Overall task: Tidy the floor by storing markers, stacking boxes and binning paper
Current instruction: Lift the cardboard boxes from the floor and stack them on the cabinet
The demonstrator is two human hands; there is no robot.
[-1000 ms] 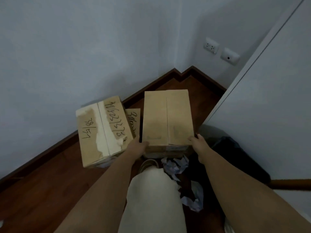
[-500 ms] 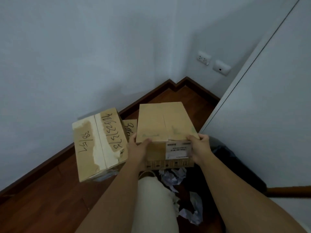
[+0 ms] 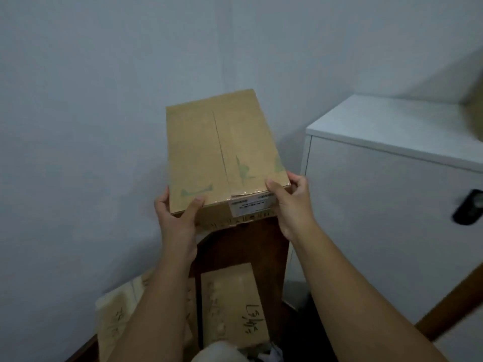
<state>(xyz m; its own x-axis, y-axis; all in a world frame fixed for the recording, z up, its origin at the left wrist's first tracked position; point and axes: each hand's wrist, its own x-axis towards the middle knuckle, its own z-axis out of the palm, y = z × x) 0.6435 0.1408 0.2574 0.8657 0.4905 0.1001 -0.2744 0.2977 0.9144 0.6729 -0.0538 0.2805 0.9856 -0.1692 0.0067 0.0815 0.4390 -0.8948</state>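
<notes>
I hold a closed brown cardboard box (image 3: 219, 150) in the air, well above the floor, its white label facing me. My left hand (image 3: 177, 218) grips its near left corner and my right hand (image 3: 290, 202) grips its near right corner, thumbs on top. Below it on the floor lies a second cardboard box (image 3: 232, 307) with black handwriting. A third, paler box (image 3: 117, 317) with writing sits to its left, partly hidden by my left forearm. A scrap of crumpled white paper (image 3: 271, 355) shows at the bottom edge.
A white cabinet (image 3: 386, 205) with a dark handle (image 3: 467, 207) stands close on the right. Pale walls meet in a corner behind the held box. Dark wooden floor (image 3: 243, 244) shows between the boxes and the cabinet. My knee (image 3: 217, 352) is at the bottom.
Both hands have lifted the box up off the floor to about cabinet height. The view has tilted up, so the other boxes now sit low in the frame.
</notes>
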